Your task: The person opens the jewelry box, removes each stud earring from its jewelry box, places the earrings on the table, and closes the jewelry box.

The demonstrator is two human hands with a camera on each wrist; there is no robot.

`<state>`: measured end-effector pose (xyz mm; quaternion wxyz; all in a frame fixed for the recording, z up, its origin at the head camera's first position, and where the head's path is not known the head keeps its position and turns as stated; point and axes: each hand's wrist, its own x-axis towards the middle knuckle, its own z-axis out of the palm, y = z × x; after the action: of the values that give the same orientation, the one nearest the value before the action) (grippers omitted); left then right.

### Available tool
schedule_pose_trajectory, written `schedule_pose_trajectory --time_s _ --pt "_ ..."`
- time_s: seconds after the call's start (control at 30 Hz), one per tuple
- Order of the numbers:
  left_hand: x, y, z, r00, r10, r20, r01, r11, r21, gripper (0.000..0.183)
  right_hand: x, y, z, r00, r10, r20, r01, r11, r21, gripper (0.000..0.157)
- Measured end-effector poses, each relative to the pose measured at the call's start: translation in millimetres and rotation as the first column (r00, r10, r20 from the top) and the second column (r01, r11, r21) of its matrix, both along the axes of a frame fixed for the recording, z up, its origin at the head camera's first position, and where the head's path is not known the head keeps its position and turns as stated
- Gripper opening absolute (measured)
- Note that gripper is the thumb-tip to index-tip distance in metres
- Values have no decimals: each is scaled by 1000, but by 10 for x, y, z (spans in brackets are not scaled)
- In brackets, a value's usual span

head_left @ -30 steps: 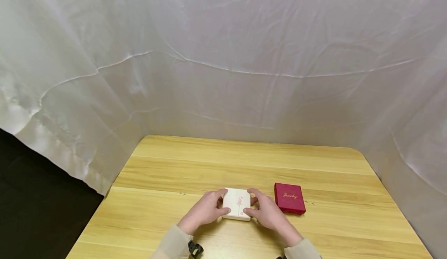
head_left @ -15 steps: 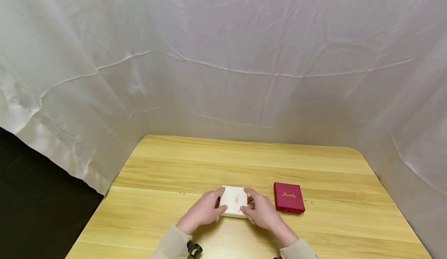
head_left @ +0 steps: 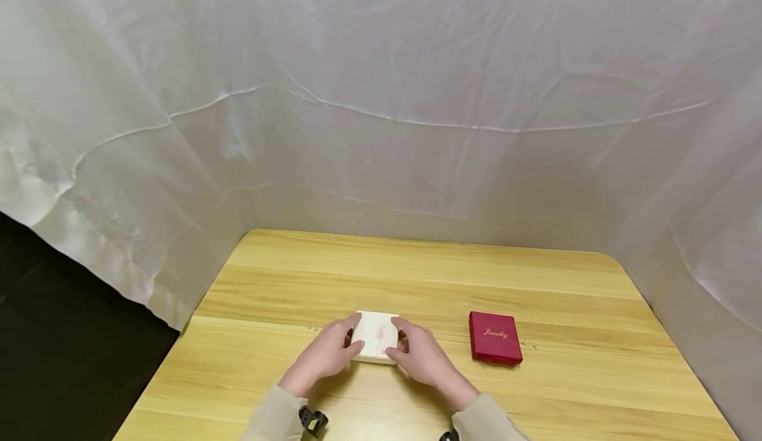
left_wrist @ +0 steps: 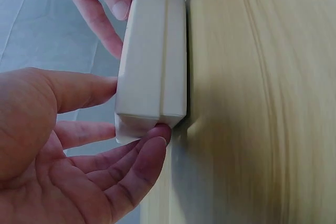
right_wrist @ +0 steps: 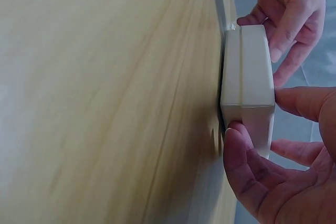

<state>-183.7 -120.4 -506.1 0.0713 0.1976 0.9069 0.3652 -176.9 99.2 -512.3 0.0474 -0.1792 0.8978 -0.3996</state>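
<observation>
A small white square box (head_left: 374, 335) with a pink flower on its lid lies between my two hands near the table's front middle. My left hand (head_left: 327, 352) holds its left side, thumb and forefinger at the top edge and other fingers along the side wall. On the opposite side my right hand (head_left: 419, 356) grips it the same way. In the left wrist view a seam runs along the white box (left_wrist: 144, 56) where lid meets base. The right wrist view shows the box (right_wrist: 255, 66) low against the tabletop; whether it touches cannot be told.
A dark red box (head_left: 495, 338) with gold "Jewelry" lettering lies to the right of my right hand. The wooden table (head_left: 571, 309) has pale grey fabric (head_left: 417, 170) hanging behind it and at both sides.
Both hands have shifted left and slightly away from me with the white box between them, widening its gap to the red box. The red box stays where it was.
</observation>
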Motion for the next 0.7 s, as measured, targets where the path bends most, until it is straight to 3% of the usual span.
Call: schedule_pose_trajectory --time_s 0.7 --pt "-78 -347 -1 993 111 36 -110 994 -16 54 -178 -431 -44 999 33 9 -33 999 20 57"
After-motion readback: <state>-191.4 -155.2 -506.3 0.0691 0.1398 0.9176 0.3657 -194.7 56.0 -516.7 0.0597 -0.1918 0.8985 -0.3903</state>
